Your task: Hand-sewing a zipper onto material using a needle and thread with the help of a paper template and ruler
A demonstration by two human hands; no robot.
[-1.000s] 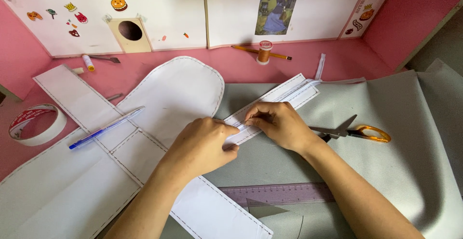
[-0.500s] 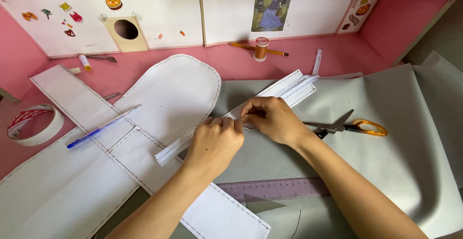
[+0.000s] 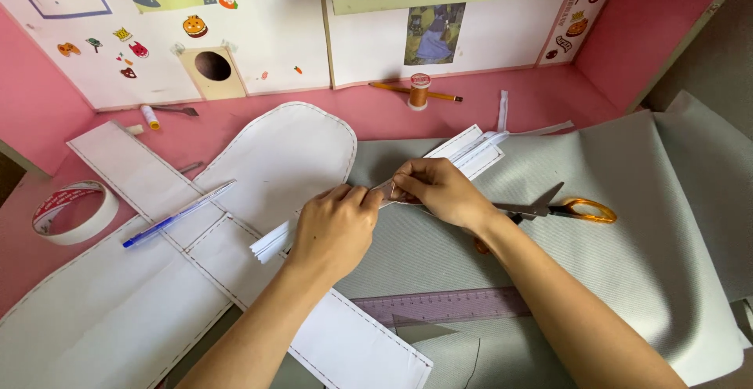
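Since half a second ago your hands have barely shifted along the strip (image 3: 439, 165); both remain pinched on it over the grey fabric (image 3: 627, 271). Take the strip as your landmark: it is a long, narrow, folded band of stiff white paper or interfacing, running from lower left to upper right. Far to its left lie a tape roll (image 3: 74, 212) and a blue pen (image 3: 176, 215), the pen resting on the big white pattern piece (image 3: 282, 158), flat, round-ended, edged with a dashed line. The strip's lower-left end fans out in loose layers just left of your left hand (image 3: 333, 228), which is curled closed over the strip with its fingertips pressing down. Your right hand (image 3: 439, 193) meets it just up the strip, thumb and forefinger shut tight on the fold; the two hands touch at the fingertips. So the free length runs up and right from your right hand's grip, and that hand is nearer to it. Right of the strip, orange-handled scissors (image 3: 561, 209) lie by your right wrist. Below it sits a translucent purple ruler (image 3: 439, 307); above it, a thread spool (image 3: 420, 91) on a pencil (image 3: 392, 88).
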